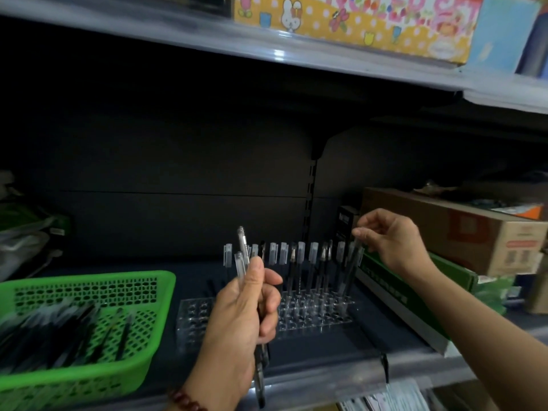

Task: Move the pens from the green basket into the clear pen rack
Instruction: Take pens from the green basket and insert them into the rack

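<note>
Lower left: the green basket (89,277) is holding a blurred heap of pens (59,333); the count cannot be told. Lower centre: the left hand (246,310) is gripping a small bundle of pens (242,250) upright, thumb pressing them against curled fingers, apparently as a ready supply. Behind it, the clear rack (195,315) is carrying one row of standing pens (299,253) along its back. Centre right: the right hand (394,241), wrist bent down, is pinching the top of the end pen (351,271), probably seating it.
</note>
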